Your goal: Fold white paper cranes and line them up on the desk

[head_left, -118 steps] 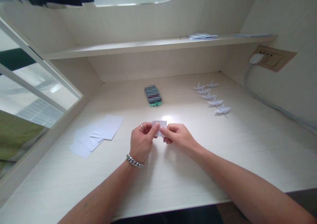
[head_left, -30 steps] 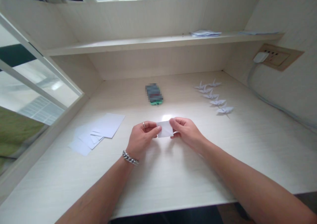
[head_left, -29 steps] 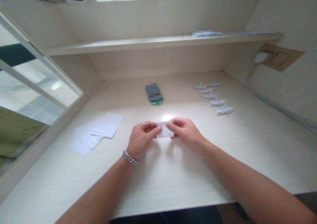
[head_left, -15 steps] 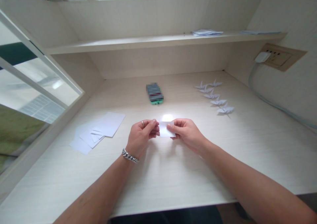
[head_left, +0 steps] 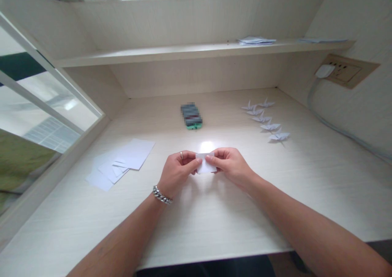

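At the near middle of the desk (head_left: 196,228), the left hand (head_left: 177,171) and the right hand (head_left: 231,165) meet. Each pinches one end of a small folded white paper (head_left: 206,165) between thumb and fingertips, close over the surface. Loose white sheets (head_left: 122,162) lie at nine o'clock from the hands, a row of paper cranes (head_left: 265,119) at two o'clock, and a blurred dark object (head_left: 190,116) at twelve. The piece is small and the fingers hide much of its edge, so a crease could well land crooked if the corners are not matched. An uneven pull between the two pinches might tear it or let it slip onto the desk.
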The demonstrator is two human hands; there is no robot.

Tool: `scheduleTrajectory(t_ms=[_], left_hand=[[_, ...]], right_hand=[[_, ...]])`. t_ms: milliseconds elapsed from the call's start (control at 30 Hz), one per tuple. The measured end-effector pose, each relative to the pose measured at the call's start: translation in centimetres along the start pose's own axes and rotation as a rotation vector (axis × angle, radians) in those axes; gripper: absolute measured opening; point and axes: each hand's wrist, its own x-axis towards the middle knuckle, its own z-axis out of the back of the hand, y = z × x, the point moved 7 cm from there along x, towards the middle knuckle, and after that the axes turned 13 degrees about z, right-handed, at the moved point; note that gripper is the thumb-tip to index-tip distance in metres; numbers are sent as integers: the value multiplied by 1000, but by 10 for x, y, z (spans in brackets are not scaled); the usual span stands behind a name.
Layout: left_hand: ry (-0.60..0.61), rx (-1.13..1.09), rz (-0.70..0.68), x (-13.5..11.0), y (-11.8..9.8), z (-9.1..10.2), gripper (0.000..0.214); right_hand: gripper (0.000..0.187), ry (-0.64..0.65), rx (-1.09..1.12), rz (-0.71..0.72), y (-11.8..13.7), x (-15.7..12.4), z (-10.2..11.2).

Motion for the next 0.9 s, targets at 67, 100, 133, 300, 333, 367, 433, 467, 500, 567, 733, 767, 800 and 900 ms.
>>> scheduleTrajectory(t_ms=[67, 100, 133, 300, 333, 367, 433, 467, 500, 567, 733, 767, 800, 900], left_hand=[[-14, 23, -19, -1, -3, 0, 19], [-19, 33, -27, -1, -4, 0, 20], [-24, 40, -32, -1, -4, 0, 20], [-47, 48, -35, 0, -3, 3, 18], [-51, 44, -38, 0, -3, 4, 18], [-59, 37, -42, 0, -3, 5, 18], [-87, 15, -46, 0, -3, 7, 18], [-103, 5, -46, 0, -3, 9, 18], [-116, -3, -45, 0, -3, 10, 18], [-128, -4, -42, 1, -3, 12, 19], [-112, 18, -43, 2, -2, 11, 20], [-106, 20, -44, 3, -2, 11, 21], [-99, 17, -43, 3, -1, 11, 21], [-64, -8, -27, 5, 1, 9, 21]], right_hand=[[34, 22, -39, 6, -1, 0, -1], [34, 24, -43, 2, -1, 0, -2], [35, 18, -34, -3, -2, 0, -2], [38, -61, 29, -2, -5, 1, -1], [40, -75, 34, 1, -5, 2, 0], [41, -94, 39, -2, -4, 2, 2], [44, -120, 58, -27, -5, 2, 6], [45, -108, 62, -43, -6, 2, 6], [44, -71, 58, -56, -7, 2, 4], [42, 29, 32, -66, -7, 1, -2], [39, 43, 1, -62, -6, 0, -4], [39, 31, 9, -70, -6, 0, -3], [39, 23, 15, -76, -6, 0, -2], [37, 30, -11, -68, -6, 1, -1]])
